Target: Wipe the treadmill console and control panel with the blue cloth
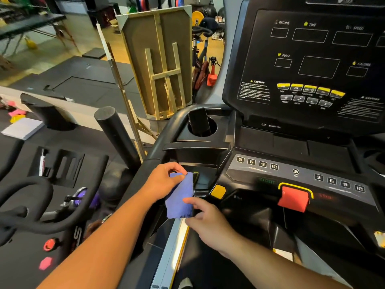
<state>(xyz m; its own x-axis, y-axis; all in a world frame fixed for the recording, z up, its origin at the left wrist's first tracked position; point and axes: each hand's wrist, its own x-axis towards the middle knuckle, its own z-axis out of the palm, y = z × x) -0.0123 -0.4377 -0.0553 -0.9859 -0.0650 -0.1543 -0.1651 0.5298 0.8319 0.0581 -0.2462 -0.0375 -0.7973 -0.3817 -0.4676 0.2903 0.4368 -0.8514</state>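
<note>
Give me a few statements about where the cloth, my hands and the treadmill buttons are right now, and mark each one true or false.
1. Both hands hold the blue cloth. True: the left hand pinches its top, the right hand its lower edge.
2. The cloth is pressed against the console screen. False: it hangs low, left of the control panel.
3. The red stop clip sits right of the cloth. True.
4. The cup holder is empty. False: a dark object stands in it.

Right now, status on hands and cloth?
Left hand pinches blue cloth top; right hand pinches its lower edge. Cloth off control panel. Nothing in the way.
</note>
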